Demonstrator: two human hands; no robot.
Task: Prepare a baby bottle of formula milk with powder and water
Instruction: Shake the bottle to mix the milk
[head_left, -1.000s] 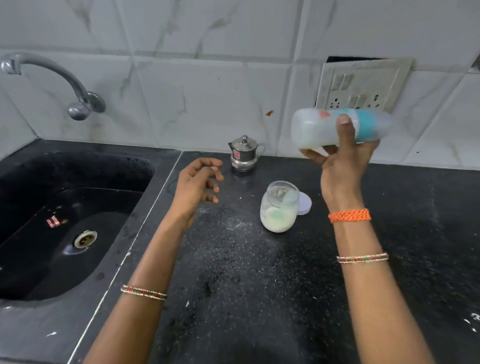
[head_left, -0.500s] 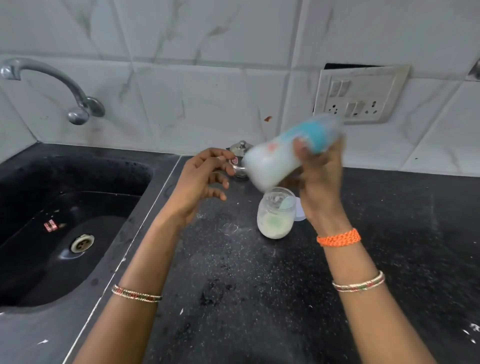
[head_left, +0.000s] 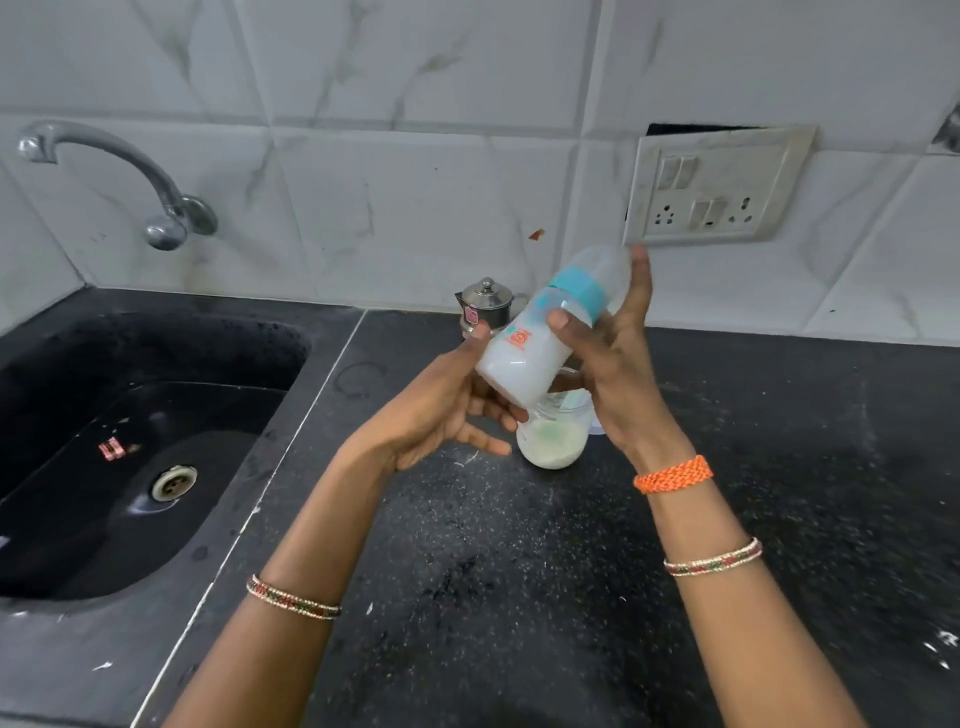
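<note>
A capped baby bottle (head_left: 540, 338) with a teal collar and white milk inside is held tilted above the black counter, cap end up and to the right. My right hand (head_left: 608, 374) grips it, thumb across the front and fingers behind. My left hand (head_left: 447, 405) cups the bottle's base from the left, thumb up along its side. Just below the bottle stands an open glass jar (head_left: 553, 441) of pale powder, partly hidden by the bottle and my fingers.
A small steel lidded pot (head_left: 485, 304) stands at the back wall behind the bottle. A black sink (head_left: 130, 441) with a tap (head_left: 130, 176) lies to the left. A switch and socket plate (head_left: 717, 187) is on the tiled wall. The counter (head_left: 519, 597) carries scattered powder specks.
My right hand swung the bottle down and left from in front of the socket plate to above the jar, tilting it. My left hand rose to meet it and now cups its base.
</note>
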